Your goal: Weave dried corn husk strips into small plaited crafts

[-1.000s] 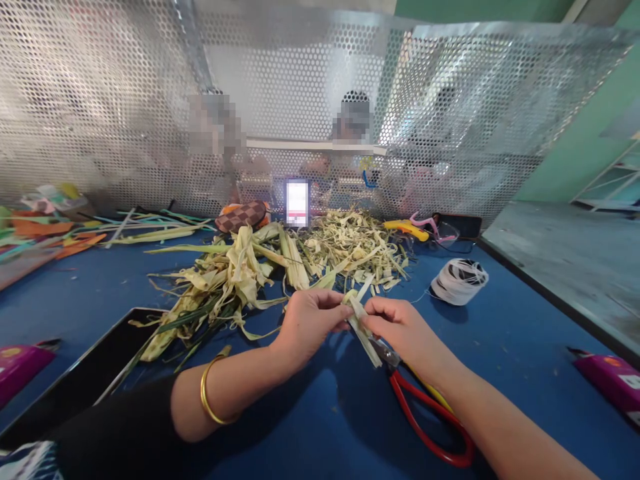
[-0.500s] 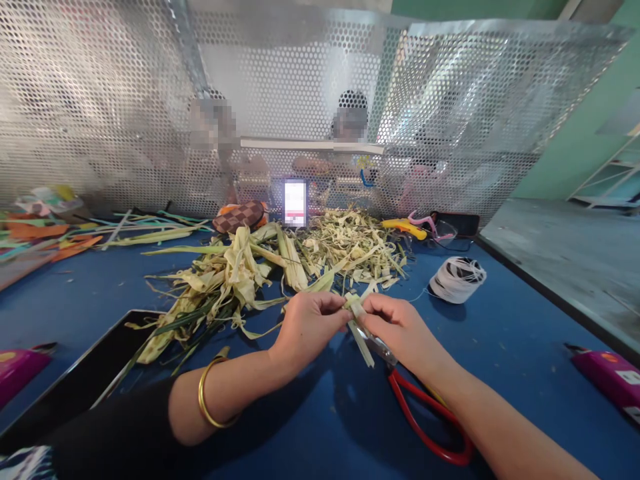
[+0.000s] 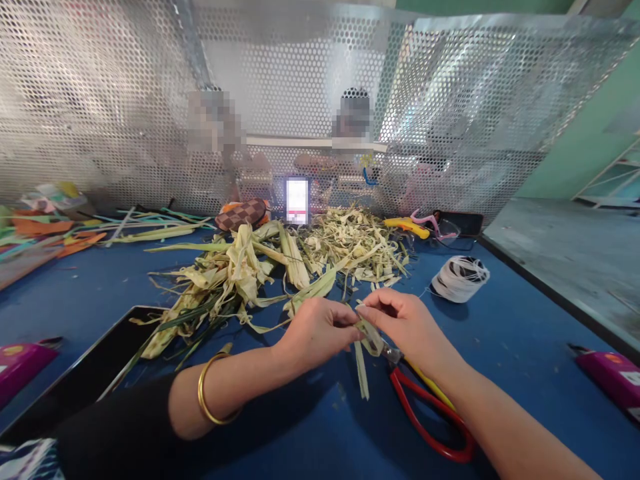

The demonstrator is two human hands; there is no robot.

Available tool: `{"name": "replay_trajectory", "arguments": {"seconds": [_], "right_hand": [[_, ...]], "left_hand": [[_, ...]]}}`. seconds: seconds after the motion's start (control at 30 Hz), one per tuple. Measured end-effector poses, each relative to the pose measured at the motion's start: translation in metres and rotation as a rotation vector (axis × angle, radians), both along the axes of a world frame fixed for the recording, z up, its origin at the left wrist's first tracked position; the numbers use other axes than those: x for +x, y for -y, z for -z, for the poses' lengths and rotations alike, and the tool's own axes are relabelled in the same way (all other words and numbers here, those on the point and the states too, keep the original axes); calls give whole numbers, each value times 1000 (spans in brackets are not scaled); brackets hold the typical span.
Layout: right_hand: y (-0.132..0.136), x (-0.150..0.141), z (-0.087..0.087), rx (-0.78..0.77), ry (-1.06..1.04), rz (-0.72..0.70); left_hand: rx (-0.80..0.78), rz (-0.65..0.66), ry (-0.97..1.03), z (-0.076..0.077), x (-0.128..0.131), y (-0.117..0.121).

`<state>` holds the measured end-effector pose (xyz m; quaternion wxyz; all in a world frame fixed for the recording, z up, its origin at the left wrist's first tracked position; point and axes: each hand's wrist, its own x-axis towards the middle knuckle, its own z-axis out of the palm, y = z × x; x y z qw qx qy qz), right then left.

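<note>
A pale green corn husk strip (image 3: 370, 339) is held between my two hands, folded or looped, with one end hanging down. My left hand (image 3: 320, 333) pinches it from the left, its fingers closed. From the other side my right hand (image 3: 400, 320) pinches the strip between thumb and fingertips. Under the right hand and wrist lie scissors (image 3: 425, 427) with red and yellow handles; the husk and hand cover their blades. Behind my hands are long dried husks (image 3: 240, 267) and a heap of husk scraps (image 3: 355, 240).
A spool of white string (image 3: 459, 279) stands at right. Purple boxes (image 3: 613, 377) lie at both sides. A black tray-like object (image 3: 85, 373) is at left. Behind are a lit phone (image 3: 297, 200), a checkered pouch (image 3: 243, 215), a yellow cutter (image 3: 407, 227) and a perforated metal screen (image 3: 295, 73).
Both hands have shifted slightly to the right. The husk strip has turned in my fingers, and its loose end now hangs lower and straighter. The scissors still lie under the right hand.
</note>
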<state>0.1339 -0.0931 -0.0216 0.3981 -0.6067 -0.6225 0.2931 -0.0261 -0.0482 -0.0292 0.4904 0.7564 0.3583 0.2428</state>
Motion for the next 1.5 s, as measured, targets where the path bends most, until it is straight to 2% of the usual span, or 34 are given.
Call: {"name": "replay_trajectory", "arguments": {"seconds": [0.23, 0.37, 0.47, 0.57, 0.67, 0.77, 0.87, 0.97, 1.03, 1.1, 1.13, 1.23, 1.4, 1.43, 1.5], "right_hand": [[-2, -1, 5, 17, -226, 104], [-2, -5, 4, 17, -419, 129], [-2, -6, 3, 28, -482, 125], [-2, -6, 4, 30, -478, 108], [-1, -9, 6, 63, -444, 86], [1, -15, 8, 133, -425, 53], [3, -18, 9, 225, -403, -21], [1, -9, 8, 316, -227, -11], [-2, 3, 6, 366, 71, 17], [-5, 15, 3, 373, 388, -87], [-6, 20, 2, 362, 479, -150], [-9, 30, 2, 303, 552, -252], [-10, 32, 6, 173, 565, -234], [-9, 31, 5, 221, 572, -200], [-5, 26, 3, 436, 599, -93]], "left_hand": [[-364, 197, 0, 1, 2, 2], [-408, 245, 5, 1, 1, 0], [-444, 258, 28, -2, -1, -2], [-488, 239, 24, -6, -1, -1], [-540, 159, 25, -6, 1, 1], [-618, 92, 57, -3, 3, 2], [-654, 86, 66, -1, 5, 3], [-633, 69, 97, -4, 5, 2], [-592, 27, 120, -7, 3, -1], [-560, -17, 129, -9, 2, -5], [-553, -28, 131, -10, 1, -7], [-550, -35, 134, -10, 0, -10], [-548, -70, 117, -7, 3, -9], [-554, -83, 117, -7, 3, -8], [-566, -118, 130, -7, 4, -8]]}}
